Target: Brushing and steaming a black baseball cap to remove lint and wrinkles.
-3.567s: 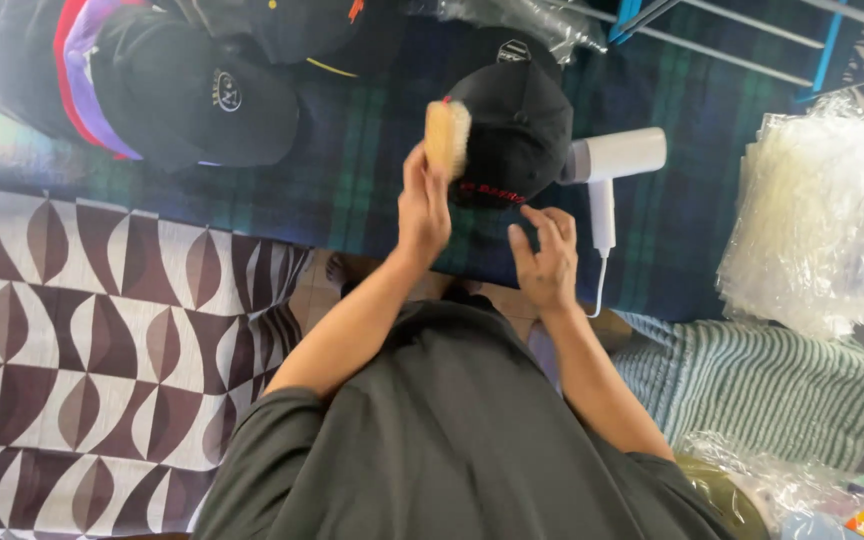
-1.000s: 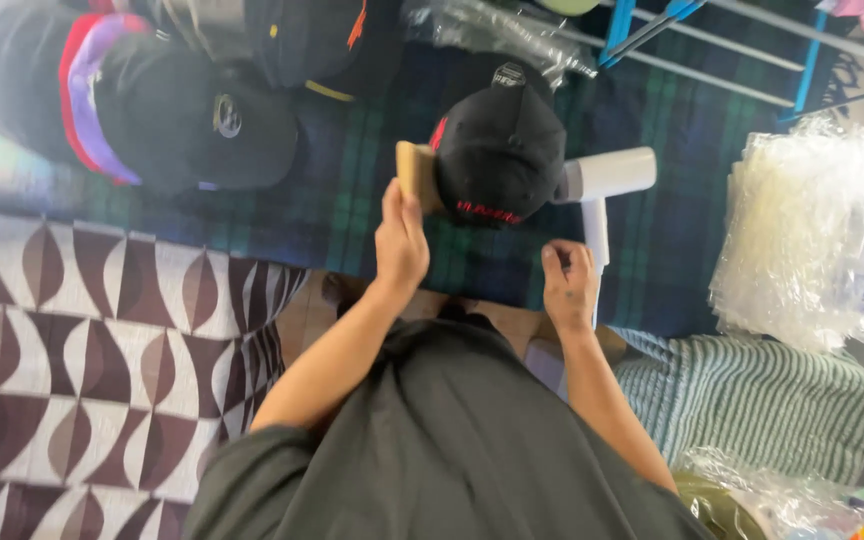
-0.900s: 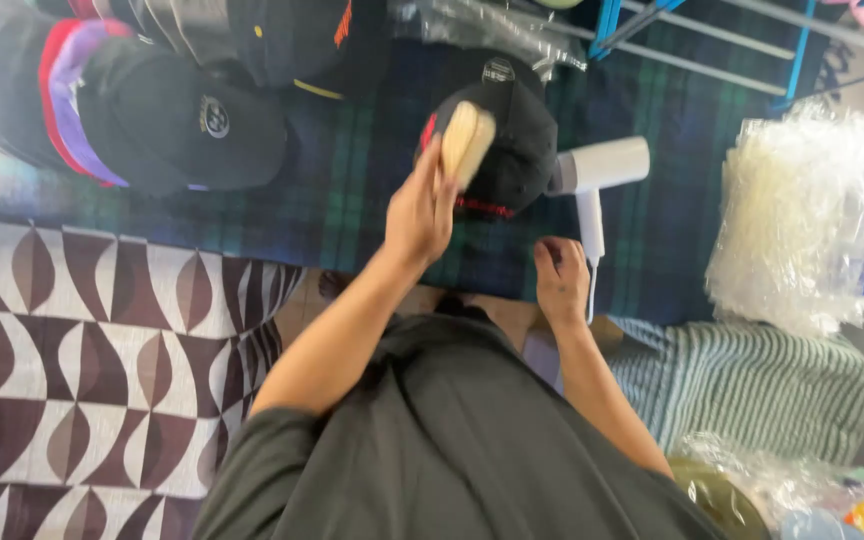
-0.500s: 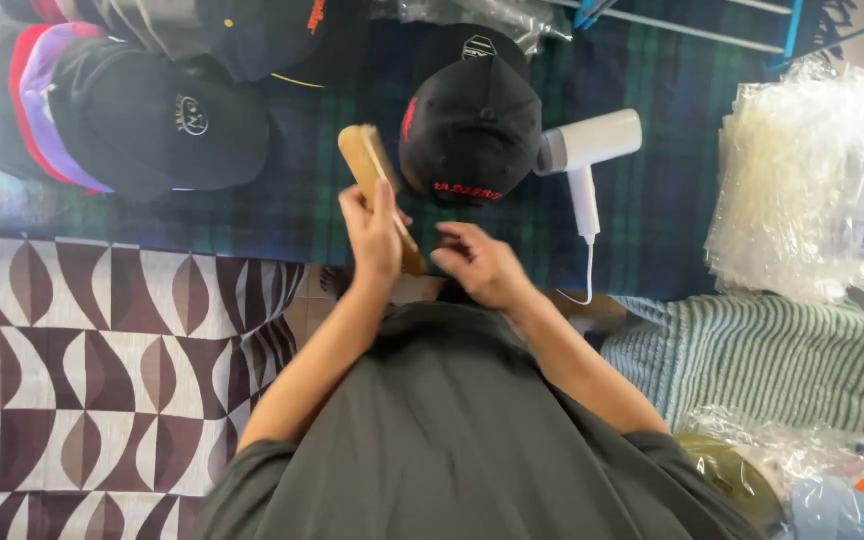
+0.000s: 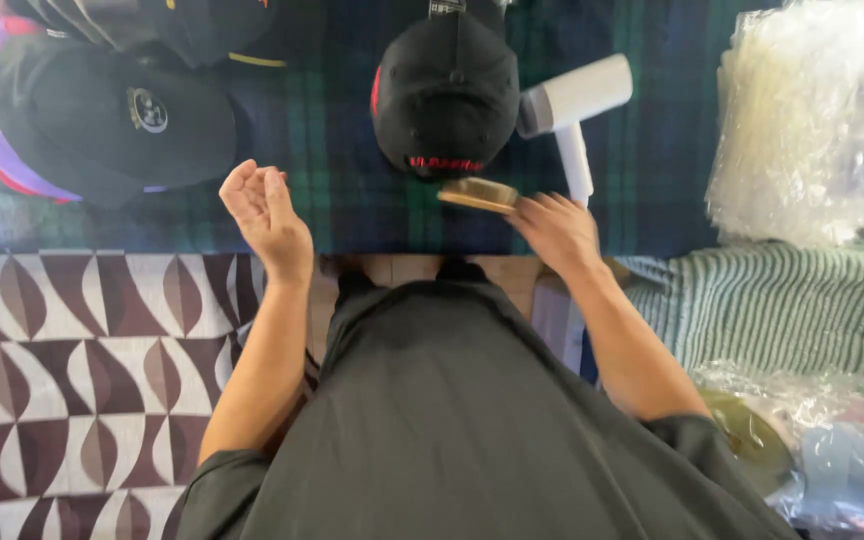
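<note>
— Brush switches hands: the right hand [image 5: 555,228] now grips the one wooden brush [image 5: 478,194], just below the black cap [image 5: 445,92].
— And the left hand [image 5: 266,215]?
— Open, empty, raised above the plaid cloth [image 5: 342,190]. One white hairdryer [image 5: 572,110] lies beside the cap; more caps [image 5: 102,120] sit left.

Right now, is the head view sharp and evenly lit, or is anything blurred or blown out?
Head view: mostly sharp; the right hand holding the wooden brush is crisp, the empty left hand slightly soft. The clear plastic bags glare near white at upper right. The black cap loses detail in shade.
</note>
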